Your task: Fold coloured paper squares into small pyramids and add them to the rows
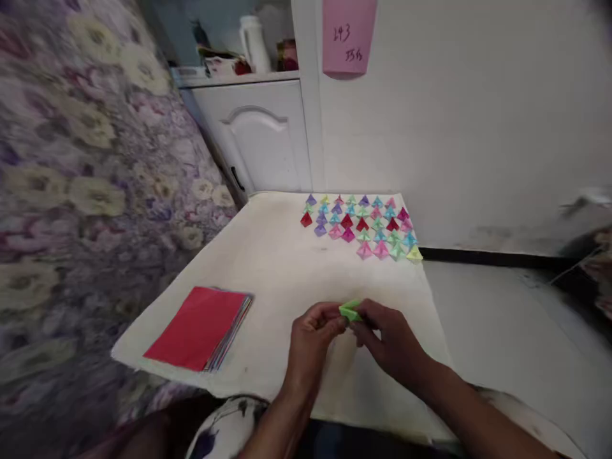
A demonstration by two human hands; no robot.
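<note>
Between both hands, above the near part of the white table [282, 268], is a small folded piece of bright green paper [350, 310]. My left hand [313, 335] pinches its left side with thumb and fingers. From the right, my right hand [387, 331] grips the other side, its fingers closed over part of the paper. The green piece shows a pointed, layered fold; its underside is hidden by the fingers. Farther back on the table stand rows of small folded paper pieces [362, 224] in red, pink, purple, blue, green and yellow.
A stack of coloured paper [198, 326], red sheet on top, lies at the table's left. Flowered fabric [95, 191] hangs along the left side. Behind the table are a white cabinet [261, 137] and a wall with a pink paper [348, 38]. Grey floor [497, 319] lies to the right.
</note>
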